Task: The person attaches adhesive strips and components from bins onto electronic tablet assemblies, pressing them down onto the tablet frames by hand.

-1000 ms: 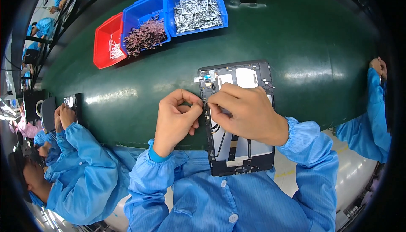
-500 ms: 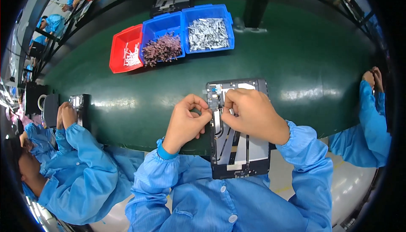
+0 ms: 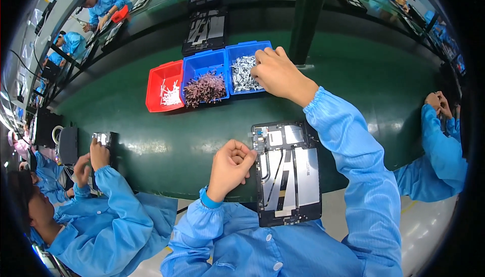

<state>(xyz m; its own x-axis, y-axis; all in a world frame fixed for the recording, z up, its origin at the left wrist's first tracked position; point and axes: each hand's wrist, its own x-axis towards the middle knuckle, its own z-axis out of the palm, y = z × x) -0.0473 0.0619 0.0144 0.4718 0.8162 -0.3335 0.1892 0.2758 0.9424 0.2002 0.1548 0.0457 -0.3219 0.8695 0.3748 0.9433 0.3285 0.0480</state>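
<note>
A tablet-like device with its back off lies at the bench's near edge, its lower part overhanging. Dark strips and silver panels show inside it. Close to its upper left edge is my left hand, its fingers curled and thumb against the forefinger; whatever they may pinch is too small to make out. My right hand reaches over the right-hand blue bin, which holds a heap of small silvery parts. Its fingers bend down at the heap, and their tips are hidden.
Beside that bin stand a blue bin of brownish-pink pieces and a red bin of small white strips. More opened devices lie behind them. A dark green post rises beyond my right hand. Co-workers sit on both sides.
My right hand has left the device and moved up and forward to the silvery parts in the bin. My left hand stays by the device's left edge. The view has tilted upward.
</note>
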